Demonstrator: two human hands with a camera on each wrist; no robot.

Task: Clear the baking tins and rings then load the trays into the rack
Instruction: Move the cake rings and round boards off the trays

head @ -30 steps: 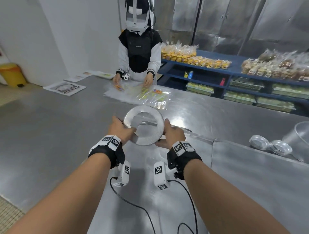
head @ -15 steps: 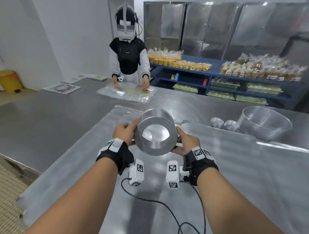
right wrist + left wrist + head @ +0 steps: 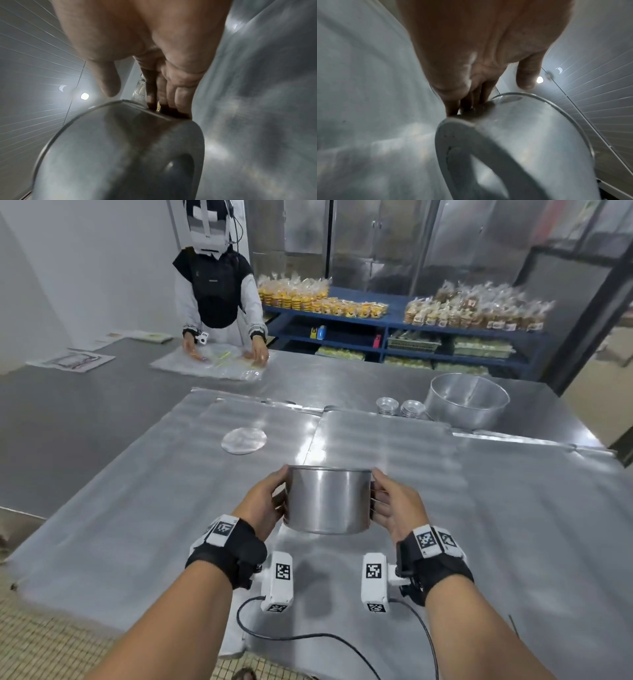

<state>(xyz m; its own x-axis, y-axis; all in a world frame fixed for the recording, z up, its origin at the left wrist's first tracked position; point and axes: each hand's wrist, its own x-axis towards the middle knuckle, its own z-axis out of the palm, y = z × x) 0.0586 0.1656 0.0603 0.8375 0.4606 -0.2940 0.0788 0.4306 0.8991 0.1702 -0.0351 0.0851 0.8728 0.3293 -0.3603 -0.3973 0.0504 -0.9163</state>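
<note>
I hold a shiny round baking ring (image 3: 329, 501) upright in the air above the seam between two flat metal trays. My left hand (image 3: 267, 501) grips its left wall and my right hand (image 3: 390, 501) grips its right wall. In the left wrist view my fingers (image 3: 471, 97) lie against the baking ring (image 3: 530, 135), thumb up near its rim. The right wrist view shows my fingers (image 3: 171, 94) on the other side of the baking ring (image 3: 120, 142). A loose round metal disc (image 3: 244, 440) lies on the left tray (image 3: 137, 474).
The right tray (image 3: 513, 508) lies beside the left one. Behind it stand two stacks of small tins (image 3: 399, 407) and a large round tin (image 3: 466, 402). Another person (image 3: 219, 292) works at the table's far side. Blue shelves (image 3: 394, 323) hold bagged goods.
The ring has turned from showing me its opening to standing upright side-on, still in both hands. The round disc now shows lying on the left tray.
</note>
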